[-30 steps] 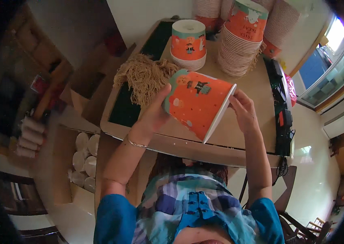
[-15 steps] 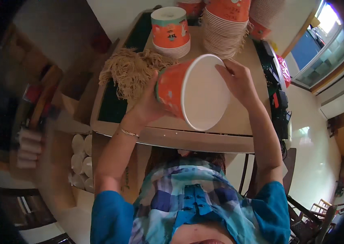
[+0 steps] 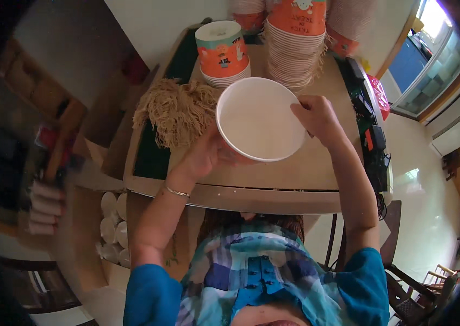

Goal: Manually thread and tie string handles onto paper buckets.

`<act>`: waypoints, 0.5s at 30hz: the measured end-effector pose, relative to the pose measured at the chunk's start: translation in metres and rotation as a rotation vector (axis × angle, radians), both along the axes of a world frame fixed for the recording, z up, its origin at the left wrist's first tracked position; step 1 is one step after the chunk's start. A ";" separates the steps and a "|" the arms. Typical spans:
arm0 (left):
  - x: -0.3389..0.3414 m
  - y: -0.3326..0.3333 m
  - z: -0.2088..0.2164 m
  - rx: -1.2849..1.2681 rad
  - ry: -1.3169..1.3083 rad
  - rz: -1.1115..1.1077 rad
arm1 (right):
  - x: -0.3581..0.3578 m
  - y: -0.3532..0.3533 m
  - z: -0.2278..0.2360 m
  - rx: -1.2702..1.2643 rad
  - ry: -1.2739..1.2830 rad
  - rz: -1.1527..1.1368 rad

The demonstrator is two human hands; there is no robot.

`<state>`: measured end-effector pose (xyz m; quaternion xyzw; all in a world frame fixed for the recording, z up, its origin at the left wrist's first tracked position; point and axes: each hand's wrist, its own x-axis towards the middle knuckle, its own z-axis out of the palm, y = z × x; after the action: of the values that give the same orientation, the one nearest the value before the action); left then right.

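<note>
Above the table I hold an orange paper bucket [image 3: 262, 119] with a white rim, its mouth turned up toward me and its pale inside showing. My left hand [image 3: 203, 155] is closed round its lower left side, fingers partly hidden behind the wall. At the upper right rim my right hand [image 3: 319, 117] is closed, the thumb at the edge; something small and dark shows below its fingers. A bundle of tan twisted cords [image 3: 175, 111] lies just left of the bucket. Behind it stands a short stack of orange buckets [image 3: 222, 57], the top one upside down with a green band.
A tall stack of buckets [image 3: 295, 49] stands at the back of the table [image 3: 273, 176], with more stacks behind. Dark devices and cables [image 3: 374, 138] line the table's right edge. An open carton [image 3: 88, 233] with white rounded items sits at lower left. A chair [image 3: 417, 290] stands at lower right.
The bucket has tipped so that its mouth faces more upward, and its rim has shifted left. My right hand has moved slightly down and right along the rim.
</note>
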<state>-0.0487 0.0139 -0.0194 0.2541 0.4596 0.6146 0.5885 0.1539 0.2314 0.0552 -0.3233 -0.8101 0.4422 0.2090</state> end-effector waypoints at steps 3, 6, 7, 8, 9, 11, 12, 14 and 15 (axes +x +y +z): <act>0.010 0.004 0.004 -0.090 0.065 0.120 | 0.004 -0.002 0.000 0.109 0.001 -0.018; 0.015 0.007 0.006 -0.072 0.225 0.227 | 0.008 -0.001 -0.005 0.142 -0.009 -0.050; 0.015 0.007 0.006 -0.077 0.224 0.226 | 0.010 0.000 -0.008 0.142 -0.012 -0.061; 0.015 0.009 0.007 -0.108 0.271 0.255 | 0.010 0.000 -0.009 0.139 -0.013 -0.062; 0.016 0.009 0.007 -0.140 0.318 0.284 | 0.011 -0.001 -0.010 0.190 -0.040 -0.062; 0.019 0.005 0.008 -0.082 0.304 0.311 | 0.012 -0.004 -0.012 0.235 -0.070 -0.064; 0.022 0.003 0.010 -0.021 0.292 0.340 | 0.012 -0.007 -0.011 0.265 -0.071 -0.068; 0.034 0.000 0.022 0.044 0.329 0.368 | 0.015 -0.011 -0.011 0.290 -0.078 -0.071; 0.040 0.000 0.028 0.116 0.370 0.399 | 0.016 -0.013 -0.010 0.290 -0.088 -0.073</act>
<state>-0.0090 0.0141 0.0089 0.2998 0.5643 0.6868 0.3464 0.1695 0.2189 0.0451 -0.3380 -0.8616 0.2982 0.2335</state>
